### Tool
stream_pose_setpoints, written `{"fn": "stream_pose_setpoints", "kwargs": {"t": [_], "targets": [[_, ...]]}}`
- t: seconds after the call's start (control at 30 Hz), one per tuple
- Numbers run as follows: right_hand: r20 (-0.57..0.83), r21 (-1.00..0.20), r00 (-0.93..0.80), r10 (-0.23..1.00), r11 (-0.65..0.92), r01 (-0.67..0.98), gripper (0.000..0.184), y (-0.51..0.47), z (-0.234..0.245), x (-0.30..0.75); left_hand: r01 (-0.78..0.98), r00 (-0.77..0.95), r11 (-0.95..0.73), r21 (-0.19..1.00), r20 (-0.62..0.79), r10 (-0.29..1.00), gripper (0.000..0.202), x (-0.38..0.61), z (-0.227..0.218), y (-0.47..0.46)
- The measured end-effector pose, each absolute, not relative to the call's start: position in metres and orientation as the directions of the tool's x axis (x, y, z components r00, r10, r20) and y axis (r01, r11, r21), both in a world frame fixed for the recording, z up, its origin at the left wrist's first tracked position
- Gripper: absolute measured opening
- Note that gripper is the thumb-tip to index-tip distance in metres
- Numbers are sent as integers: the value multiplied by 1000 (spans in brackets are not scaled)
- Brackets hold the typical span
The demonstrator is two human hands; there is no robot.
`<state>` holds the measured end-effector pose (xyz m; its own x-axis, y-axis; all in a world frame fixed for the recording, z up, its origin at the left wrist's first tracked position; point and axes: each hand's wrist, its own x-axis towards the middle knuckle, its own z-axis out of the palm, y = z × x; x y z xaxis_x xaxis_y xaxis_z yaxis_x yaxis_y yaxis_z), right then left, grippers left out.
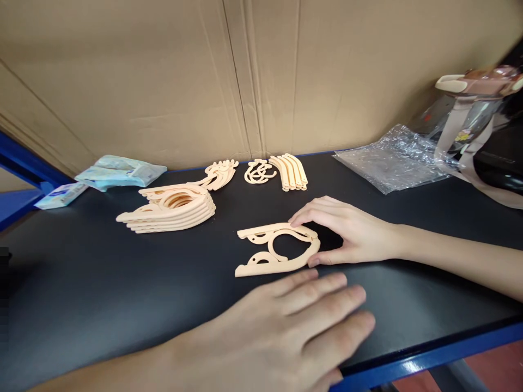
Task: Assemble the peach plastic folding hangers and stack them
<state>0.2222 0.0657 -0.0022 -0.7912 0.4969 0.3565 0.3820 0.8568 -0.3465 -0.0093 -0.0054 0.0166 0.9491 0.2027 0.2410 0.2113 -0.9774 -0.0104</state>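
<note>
A beige folding clothes hanger (302, 264), folded up, lies flat on the black table. My right hand (351, 231) is closed around its rounded end, thumb on the near side and fingers on the far side. In front of it, my left hand (302, 321) is stretched out palm down with the fingers apart and nothing in them. To the left is a stack of folded hangers (175, 215). Behind lie loose hanger hooks (258, 173), a row of curved hanger arms (289, 173) and a further bunch of hanger parts (220, 174).
Blue tissue packs (120, 171) lie at the back left. A crumpled clear plastic bag (392, 160) is at the back right, beside a strapped water bottle (469, 114). Cardboard (163, 81) stands along the back. A blue rail (433, 356) edges the table (134, 294).
</note>
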Motion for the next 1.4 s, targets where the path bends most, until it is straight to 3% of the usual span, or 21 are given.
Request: {"fn": "stream_pose_setpoints", "kwargs": {"t": [0.1, 0.2, 0.3, 0.4, 0.53, 0.67, 0.9, 1.17, 1.4], "targets": [[359, -340, -790, 497, 858, 385, 44, 65, -1, 221, 194, 965, -975, 112, 158, 210, 44, -10, 19, -4], [363, -334, -788, 497, 859, 388, 40, 65, -1, 221, 244, 946, -955, 169, 174, 272, 43, -11, 17, 1], [350, -327, -794, 498, 859, 394, 40, 65, -2, 222, 316, 902, -946, 73, 287, 324, 34, -12, 13, 9], [349, -326, -786, 510, 853, 409, 52, 65, -4, 222, 478, 814, -878, 2, 375, 444, 33, -16, 8, 20], [346, -354, -756, 555, 824, 443, 72, 65, -5, 223, 591, 757, -805, 49, 311, 575, 43, -22, 6, 31], [330, -390, -760, 560, 814, 430, 73, 66, -4, 224, 643, 740, -765, 31, 234, 631, 46, -21, 11, 29], [291, -419, -748, 596, 783, 461, 64, 65, -1, 227, 755, 655, -625, -196, 184, 733, 45, -35, 33, 20], [277, -438, -749, 602, 773, 459, 65, 65, -1, 226, 697, 717, -717, -17, 55, 695, 40, -61, 48, 34], [275, -434, -751, 601, 774, 460, 64, 66, -2, 227, 726, 688, -688, 4, -7, 726, 29, -89, 52, 45]]}}
